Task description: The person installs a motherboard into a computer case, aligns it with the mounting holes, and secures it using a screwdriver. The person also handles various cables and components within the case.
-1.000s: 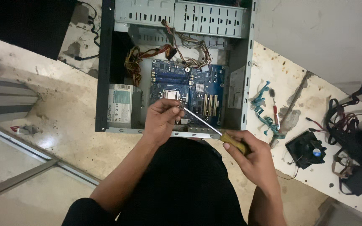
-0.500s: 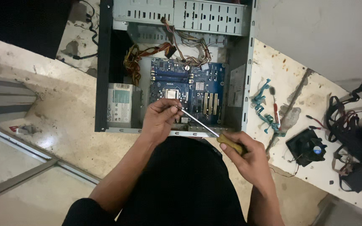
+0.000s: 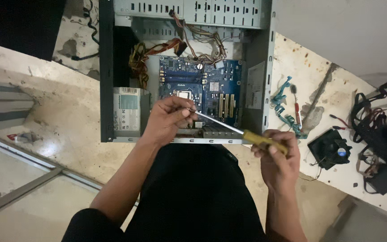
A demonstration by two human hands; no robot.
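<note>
We are noting a yellow handle with a silvery metal shaft on the screwdriver (image 3: 242,131). The motherboard (image 3: 200,89) is showing blue, with yellow slots toward its right and a silver square socket near its middle. The computer case (image 3: 265,80) is reading grey metal. Yellow, red and orange wires (image 3: 146,56) are bunching at the far left inside it. The power supply (image 3: 128,112) is pale grey with a greenish label. Right of the case, teal cables (image 3: 283,105) are lying on a stained white table (image 3: 337,89), beside a black cooling fan (image 3: 330,148) with a blue centre.
</note>
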